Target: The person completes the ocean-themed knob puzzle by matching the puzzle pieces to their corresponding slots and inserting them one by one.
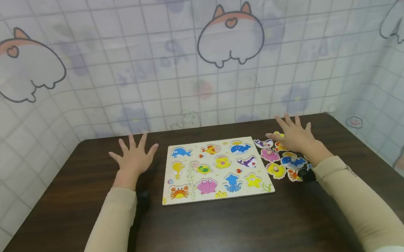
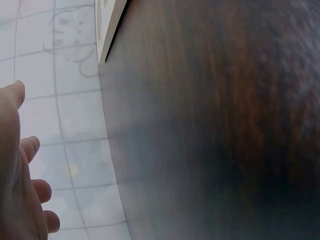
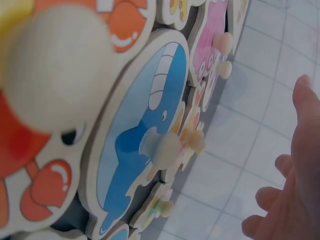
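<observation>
My left hand (image 1: 132,159), fingers spread, hovers left of a wooden puzzle board (image 1: 196,168) printed with sea animals; it holds nothing. On the board's right side, my right hand (image 1: 295,135) is stretched out with spread fingers above a cluster of knobbed puzzle pieces. Among them are a blue whale piece (image 1: 293,160), a pink shell piece (image 1: 269,155), a yellow octopus piece (image 1: 276,170) and a red crab piece (image 1: 293,174). In the right wrist view the blue whale piece (image 3: 145,125) shows its round wooden knob (image 3: 166,151). The hand and sleeve cover some pieces.
Everything lies on a dark wooden table (image 1: 212,234). Behind it hangs a white checked curtain (image 1: 138,67) with cartoon dog prints, which also runs along both sides. A dark wrist camera (image 1: 307,175) sits under the right sleeve, close over the pieces.
</observation>
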`<action>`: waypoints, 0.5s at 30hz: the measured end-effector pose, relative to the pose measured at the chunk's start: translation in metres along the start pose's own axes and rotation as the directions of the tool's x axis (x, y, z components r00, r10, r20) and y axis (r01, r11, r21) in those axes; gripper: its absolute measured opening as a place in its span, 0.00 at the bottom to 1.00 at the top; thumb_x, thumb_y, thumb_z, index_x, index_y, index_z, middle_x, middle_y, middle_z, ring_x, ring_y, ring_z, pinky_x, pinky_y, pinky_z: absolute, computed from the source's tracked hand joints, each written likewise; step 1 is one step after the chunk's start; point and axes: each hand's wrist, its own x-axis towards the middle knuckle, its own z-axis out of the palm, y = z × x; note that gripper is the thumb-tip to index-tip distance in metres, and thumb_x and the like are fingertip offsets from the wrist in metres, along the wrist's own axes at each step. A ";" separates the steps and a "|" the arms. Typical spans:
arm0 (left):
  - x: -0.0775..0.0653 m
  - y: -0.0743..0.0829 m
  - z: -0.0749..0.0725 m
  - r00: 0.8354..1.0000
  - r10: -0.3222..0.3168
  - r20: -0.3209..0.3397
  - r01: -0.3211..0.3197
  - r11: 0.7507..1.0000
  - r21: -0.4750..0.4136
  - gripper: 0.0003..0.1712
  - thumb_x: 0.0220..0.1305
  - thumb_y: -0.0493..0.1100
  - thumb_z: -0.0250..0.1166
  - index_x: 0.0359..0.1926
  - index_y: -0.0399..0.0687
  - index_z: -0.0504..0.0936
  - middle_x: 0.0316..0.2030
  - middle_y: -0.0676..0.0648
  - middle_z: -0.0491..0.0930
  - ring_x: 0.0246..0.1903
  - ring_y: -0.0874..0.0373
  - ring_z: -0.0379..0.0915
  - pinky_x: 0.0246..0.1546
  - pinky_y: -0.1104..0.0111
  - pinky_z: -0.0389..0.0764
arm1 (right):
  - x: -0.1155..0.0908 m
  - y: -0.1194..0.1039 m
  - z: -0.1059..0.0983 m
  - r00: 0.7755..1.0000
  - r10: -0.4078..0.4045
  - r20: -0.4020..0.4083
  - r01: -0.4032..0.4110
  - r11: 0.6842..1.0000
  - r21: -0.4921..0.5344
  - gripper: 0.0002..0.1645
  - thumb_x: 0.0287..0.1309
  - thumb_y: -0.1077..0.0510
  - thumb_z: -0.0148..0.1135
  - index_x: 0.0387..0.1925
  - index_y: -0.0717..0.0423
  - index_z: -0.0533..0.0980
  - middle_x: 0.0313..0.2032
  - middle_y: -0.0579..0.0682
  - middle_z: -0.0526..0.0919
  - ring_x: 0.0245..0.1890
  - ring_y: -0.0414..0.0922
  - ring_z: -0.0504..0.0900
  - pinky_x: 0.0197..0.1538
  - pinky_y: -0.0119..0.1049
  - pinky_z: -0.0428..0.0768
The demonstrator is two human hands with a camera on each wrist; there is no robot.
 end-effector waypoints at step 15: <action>0.000 0.008 0.002 0.999 0.010 0.031 -0.010 1.000 -0.007 0.46 0.78 0.70 0.38 0.83 0.51 0.42 0.79 0.28 0.30 0.75 0.25 0.18 0.65 0.25 0.28 | -0.005 -0.005 0.002 0.994 -0.105 -0.003 0.105 0.994 -0.024 0.56 0.72 0.27 0.47 0.82 0.59 0.44 0.78 0.71 0.39 0.75 0.75 0.36 0.67 0.77 0.35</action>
